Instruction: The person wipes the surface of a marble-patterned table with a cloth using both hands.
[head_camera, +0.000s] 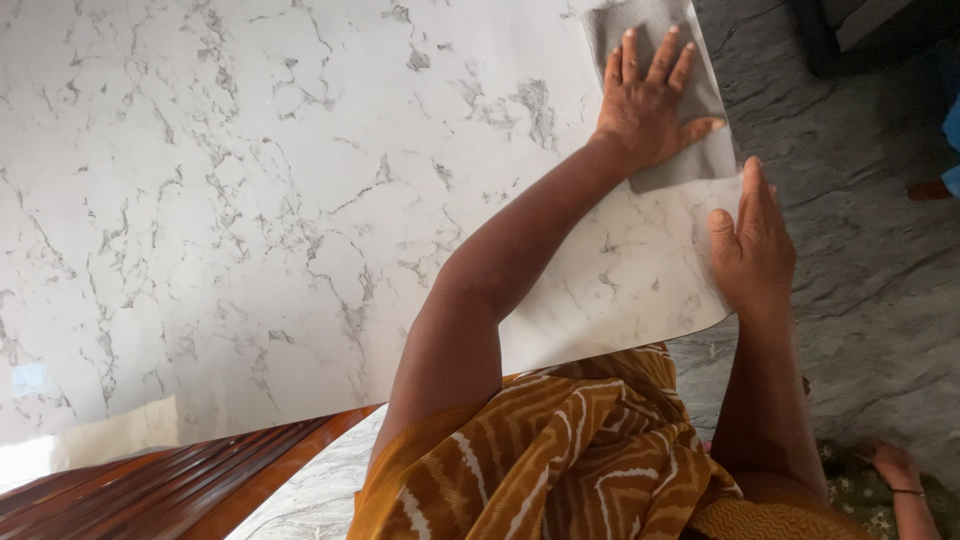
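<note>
A white marble-patterned bench (250, 200) fills most of the frame; grey stone floor (860, 250) runs down the right side; a grey cloth (700, 160) lies at the bench's upper right edge, pinned flat under the left hand (648, 105), fingers spread, pressing rather than gripping; the right hand (752, 245) rests open on the bench corner just below, seemingly for bracing.

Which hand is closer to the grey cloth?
The left hand: it presses flat on the grey cloth. The right hand rests at the marble table's edge, just below the cloth.
</note>
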